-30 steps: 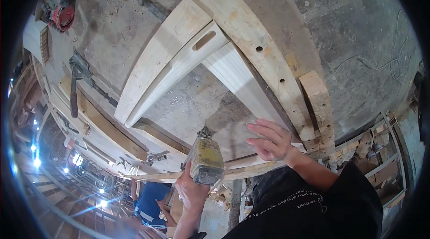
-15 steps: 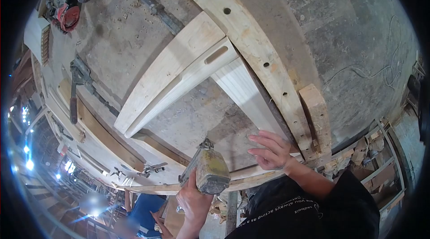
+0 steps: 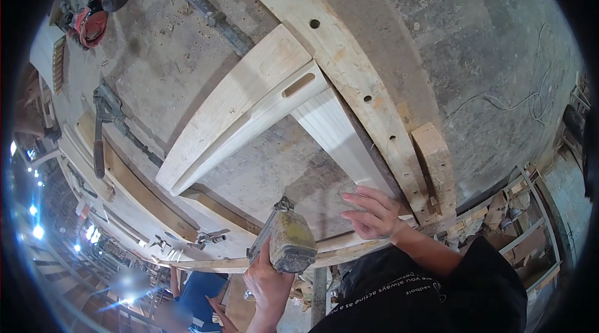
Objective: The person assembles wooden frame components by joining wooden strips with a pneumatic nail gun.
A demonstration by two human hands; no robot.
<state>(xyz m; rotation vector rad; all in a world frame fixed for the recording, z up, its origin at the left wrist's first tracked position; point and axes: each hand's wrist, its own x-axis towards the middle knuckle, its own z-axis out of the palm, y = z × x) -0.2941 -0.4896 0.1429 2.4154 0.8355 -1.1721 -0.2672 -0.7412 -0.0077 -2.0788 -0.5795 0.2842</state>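
Observation:
My left hand (image 3: 269,278) is closed round a dusty nail gun (image 3: 293,242) with a yellowish body, its nose pointing away over the worktable. To the right, my right hand (image 3: 375,213) is spread, fingers stretched toward the near end of a pale straight board (image 3: 334,130). That board meets a slotted pale rail (image 3: 249,115) at a corner. Along the rail's outer side runs a wide curved wooden piece (image 3: 240,90). Beyond the corner, a long curved beam with holes (image 3: 340,33) borders these parts, with a wooden block (image 3: 435,158) against its near end.
Metal clamps (image 3: 109,111) lie on the left, with another long clamp (image 3: 215,15) farther back. More curved wood pieces (image 3: 140,189) rest at the left edge. A person in blue (image 3: 203,299) is at the lower left. Wood scraps (image 3: 499,224) lie at the right; a thin cord (image 3: 499,101) crosses the grey surface.
The view has shifted slightly, and the near end of the pale board shows a little more beside my right fingers. My left hand keeps hold of the nail gun.

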